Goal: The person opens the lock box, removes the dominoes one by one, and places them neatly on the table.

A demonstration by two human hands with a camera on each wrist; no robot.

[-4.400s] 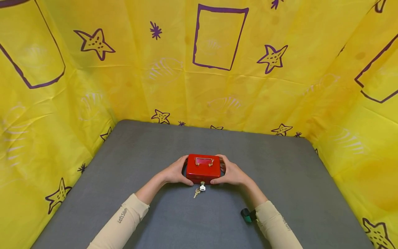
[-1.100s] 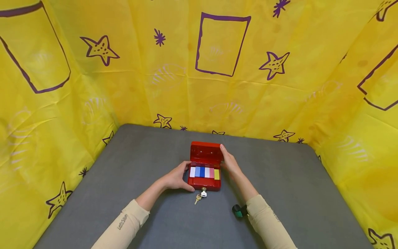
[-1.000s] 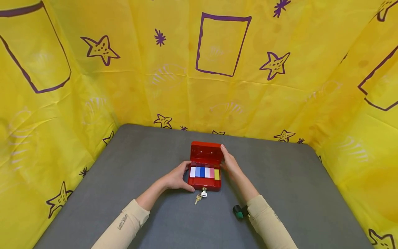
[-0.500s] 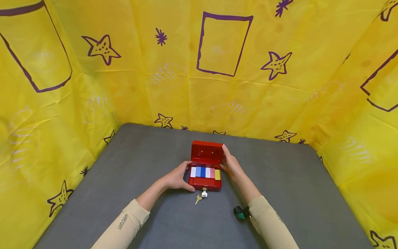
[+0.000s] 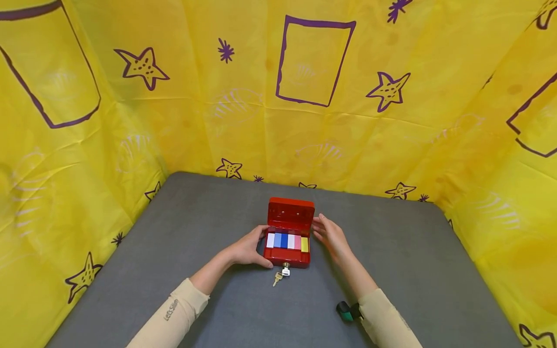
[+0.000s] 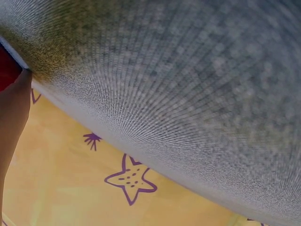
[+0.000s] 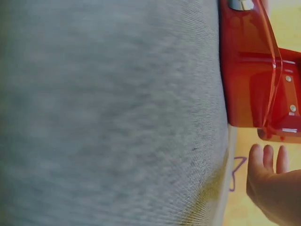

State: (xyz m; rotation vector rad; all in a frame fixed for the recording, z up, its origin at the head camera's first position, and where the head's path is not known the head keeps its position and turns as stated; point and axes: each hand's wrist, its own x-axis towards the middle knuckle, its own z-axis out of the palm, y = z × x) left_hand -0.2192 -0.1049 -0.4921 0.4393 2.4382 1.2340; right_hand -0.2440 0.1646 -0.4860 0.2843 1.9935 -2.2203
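A small red cash box [image 5: 278,258] sits on the grey table with its lid [image 5: 290,212] standing up at the back. Inside, a row of coloured blocks [image 5: 284,240] runs white, light blue, dark blue, white, pink, yellow. One key is in the front lock [image 5: 285,266], and a second key [image 5: 277,278] hangs from it. My left hand [image 5: 248,249] grips the box's left side, thumb at the front corner. My right hand [image 5: 332,237] is beside the box's right side, fingers loosely bent and holding nothing; the right wrist view shows its fingertips apart from the red box [image 7: 251,94].
Yellow cloth walls [image 5: 243,121] with purple starfish drawings enclose the back and both sides of the grey table [image 5: 209,208]. A black and green device [image 5: 345,311] is strapped near my right wrist.
The lid, closed at first, has been raised, showing the blocks. My right hand has since let go of the lid's right edge and drawn back to the right; my left hand keeps its hold.
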